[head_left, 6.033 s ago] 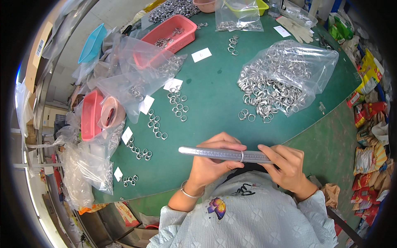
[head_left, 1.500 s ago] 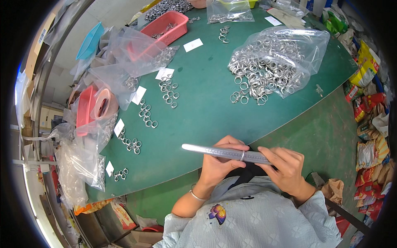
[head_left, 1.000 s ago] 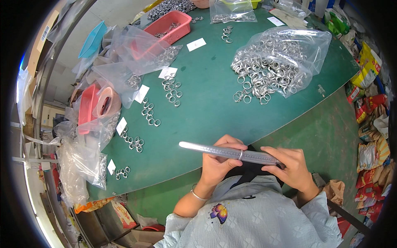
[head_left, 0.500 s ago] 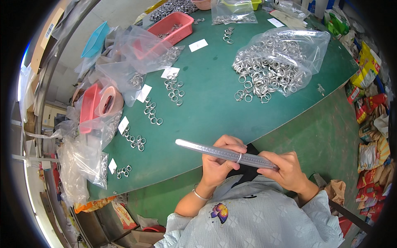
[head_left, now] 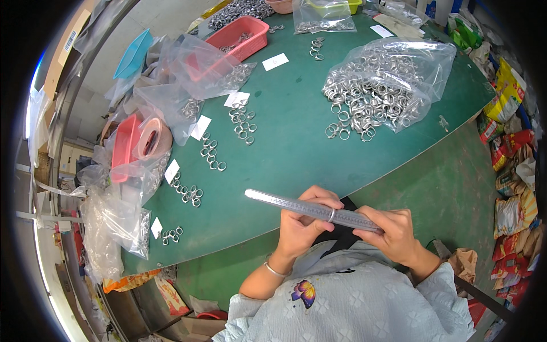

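A tapered grey ring mandrel [head_left: 273, 200] with marked scales lies across my two hands, just over the table's near edge, its narrow tip pointing left. One silver ring [head_left: 332, 215] encircles it past the middle, toward the thicker end. My left hand [head_left: 299, 228] is closed there, fingers behind and thumb in front, pinching at the ring. At the thick end, my right hand [head_left: 393, 231] grips the mandrel between thumb and fingers. Beyond, a big heap of silver rings [head_left: 364, 102] spills out of a clear plastic bag [head_left: 436, 65] on the green table [head_left: 285, 125].
Small groups of rings [head_left: 243, 125] lie beside white paper slips [head_left: 200, 127] along the table's left side. Pink baskets [head_left: 259, 40], clear bags [head_left: 122, 222] and a blue tray [head_left: 134, 54] crowd the left and far edges. Colourful packages [head_left: 504, 85] are piled at the right.
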Motion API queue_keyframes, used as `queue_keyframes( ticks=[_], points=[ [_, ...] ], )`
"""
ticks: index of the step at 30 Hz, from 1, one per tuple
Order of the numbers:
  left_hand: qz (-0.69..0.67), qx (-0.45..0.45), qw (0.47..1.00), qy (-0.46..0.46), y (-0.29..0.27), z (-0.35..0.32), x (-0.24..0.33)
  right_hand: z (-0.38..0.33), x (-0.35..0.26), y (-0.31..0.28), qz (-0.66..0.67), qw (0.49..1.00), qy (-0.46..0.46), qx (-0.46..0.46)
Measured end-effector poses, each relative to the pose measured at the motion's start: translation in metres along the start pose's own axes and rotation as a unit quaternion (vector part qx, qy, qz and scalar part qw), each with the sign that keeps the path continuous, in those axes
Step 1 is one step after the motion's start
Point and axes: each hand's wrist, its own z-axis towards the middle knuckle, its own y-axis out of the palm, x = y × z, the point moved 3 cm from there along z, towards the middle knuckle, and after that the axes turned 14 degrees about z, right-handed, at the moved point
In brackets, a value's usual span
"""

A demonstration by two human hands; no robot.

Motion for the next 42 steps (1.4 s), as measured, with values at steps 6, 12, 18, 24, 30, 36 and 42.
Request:
queue_keyframes(
  ticks=[6, 12, 18, 24, 30, 36, 42],
  points=[
    [-0.031, 0.009, 0.999, 0.011, -0.0006, -0.0008, -0.0039, 0.0036, -0.0012, 0.0014, 0.029, 1.000, 0.008, 0.007],
    [-0.010, -0.004, 1.000, 0.012, -0.0041, -0.0004, -0.0001, 0.0041, -0.0012, 0.0030, 0.028, 0.999, 0.001, 0.020],
    [-0.020, -0.007, 1.000, 0.000, -0.0046, -0.0020, 0.0002, 0.0033, 0.0016, 0.0043, 0.055, 0.998, -0.001, 0.021],
    [-0.033, 0.005, 0.999, -0.015, -0.0040, -0.0029, 0.0017, 0.0028, 0.0042, 0.0054, 0.134, 0.990, 0.039, 0.012],
    [-0.010, 0.014, 1.000, 0.002, -0.0069, -0.0030, -0.0005, 0.0024, 0.0060, 0.0055, 0.143, 0.989, 0.047, 0.011],
    [0.021, 0.038, 0.999, -0.002, -0.0072, -0.0060, 0.0014, 0.0025, 0.0056, 0.0076, 0.045, 0.999, 0.013, 0.023],
    [0.016, 0.068, 0.998, 0.003, -0.0043, -0.0072, -0.0026, 0.0031, 0.0076, 0.0094, -0.002, 0.999, -0.007, 0.032]
  ],
)
